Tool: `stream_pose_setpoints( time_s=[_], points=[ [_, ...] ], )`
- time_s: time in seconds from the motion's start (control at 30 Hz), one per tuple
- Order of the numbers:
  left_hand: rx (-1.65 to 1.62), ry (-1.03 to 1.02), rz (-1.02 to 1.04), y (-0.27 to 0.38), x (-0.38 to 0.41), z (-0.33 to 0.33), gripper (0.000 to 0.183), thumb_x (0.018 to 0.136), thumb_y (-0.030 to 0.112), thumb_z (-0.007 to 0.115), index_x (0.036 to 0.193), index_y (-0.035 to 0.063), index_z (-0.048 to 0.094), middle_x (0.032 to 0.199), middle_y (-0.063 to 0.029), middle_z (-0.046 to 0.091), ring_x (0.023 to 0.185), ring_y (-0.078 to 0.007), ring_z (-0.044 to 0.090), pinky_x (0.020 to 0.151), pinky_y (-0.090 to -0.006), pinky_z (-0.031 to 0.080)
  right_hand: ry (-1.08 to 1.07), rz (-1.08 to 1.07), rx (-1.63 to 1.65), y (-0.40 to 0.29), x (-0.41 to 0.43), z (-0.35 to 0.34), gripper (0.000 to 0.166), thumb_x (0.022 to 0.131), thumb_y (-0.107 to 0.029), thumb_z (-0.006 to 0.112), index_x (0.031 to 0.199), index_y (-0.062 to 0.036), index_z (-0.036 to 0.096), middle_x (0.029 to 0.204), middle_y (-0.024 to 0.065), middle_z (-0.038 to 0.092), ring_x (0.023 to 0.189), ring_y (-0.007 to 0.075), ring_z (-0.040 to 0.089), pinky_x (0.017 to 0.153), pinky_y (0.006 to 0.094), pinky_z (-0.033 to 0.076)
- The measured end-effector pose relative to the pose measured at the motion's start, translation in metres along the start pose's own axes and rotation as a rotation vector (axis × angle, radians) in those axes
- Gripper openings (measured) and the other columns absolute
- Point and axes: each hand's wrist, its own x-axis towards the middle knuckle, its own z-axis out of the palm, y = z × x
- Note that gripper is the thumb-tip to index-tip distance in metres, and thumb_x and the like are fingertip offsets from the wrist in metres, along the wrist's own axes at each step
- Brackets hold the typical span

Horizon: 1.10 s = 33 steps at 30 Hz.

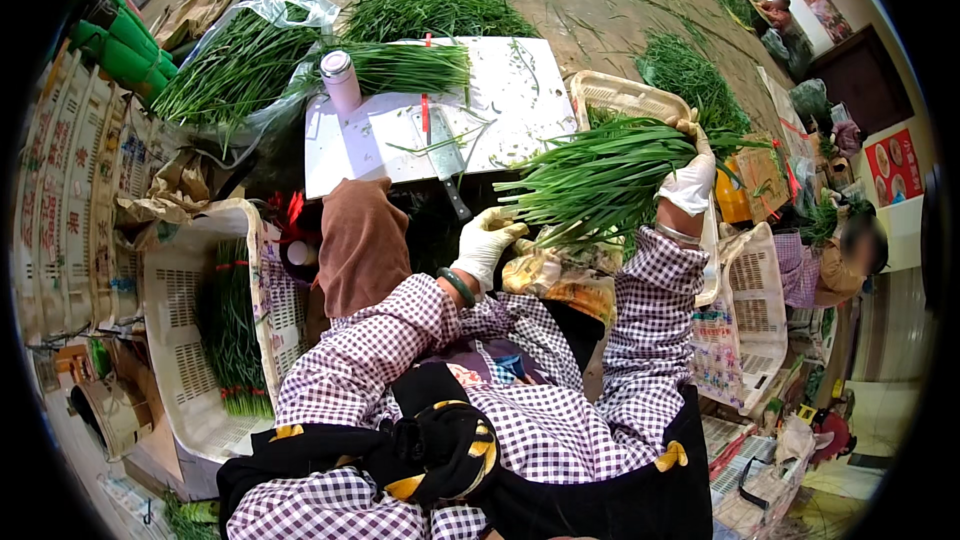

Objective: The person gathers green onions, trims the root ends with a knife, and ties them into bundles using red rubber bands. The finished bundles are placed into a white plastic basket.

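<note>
My right hand (688, 172), in a white glove, grips a bunch of long green leaves, likely garlic chives (611, 165), whose loose ends fan out to the left. Just below those ends is my left hand (489, 244), also gloved, with nothing in it and its fingers apart. A white board (525, 116) in front of me bears a cleaver (444, 154) with a black handle, a red strip (425, 114), leaf scraps and a pink flask (341, 82). More chives (409, 67) lie across the board's far part.
A plastic crate (176, 315) at left holds chives bundled with red bands. Beyond the board are a chive heap (442, 11) and a filled clear bag (300, 7). At right stand a cream basket (630, 90) and a crate (757, 300). A co-worker (840, 266) is farther right.
</note>
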Motion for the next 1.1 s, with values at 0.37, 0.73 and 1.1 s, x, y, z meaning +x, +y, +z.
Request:
stream_pose_setpoints(
  time_s=[0.37, 0.73, 1.1],
  points=[
    [0.027, -0.015, -0.017, -0.010, -0.004, -0.001, 0.020, 0.083, 0.001, 0.068, 0.102, -0.0020, 0.064, 0.091, -0.0100, 0.068, 0.080, -0.0182, 0.066, 0.071, -0.0297, 0.054, -0.131, 0.025, 0.003, 0.009, -0.010, -0.003, 0.014, 0.090, -0.007, 0.056, 0.084, 0.0035, 0.061, 0.080, 0.0117, 0.065, 0.079, 0.0242, 0.063, 0.086, 0.0366, 0.053],
    [0.932, 0.028, -0.082, -0.023, 0.018, -0.083, 0.010, 0.077, 0.011, 0.073, 0.083, 0.0036, 0.071, 0.077, -0.0054, 0.069, 0.069, -0.0116, 0.060, 0.065, -0.0276, 0.048, -0.165, 0.031, 0.037, -0.008, -0.005, 0.008, 0.011, 0.089, -0.012, 0.059, 0.090, -0.0027, 0.064, 0.078, 0.0085, 0.065, 0.079, 0.0241, 0.064, 0.083, 0.0424, 0.055],
    [0.133, -0.278, -0.051, -0.011, 0.026, -0.015, 0.054, 0.078, 0.003, 0.074, 0.127, -0.0006, 0.053, 0.119, -0.0126, 0.061, 0.102, -0.0195, 0.061, 0.087, -0.0333, 0.050, -0.083, 0.068, 0.011, -0.009, 0.008, -0.004, 0.008, 0.087, -0.008, 0.060, 0.082, -0.0010, 0.062, 0.077, 0.0095, 0.065, 0.078, 0.0231, 0.063, 0.083, 0.0393, 0.055]
  ],
)
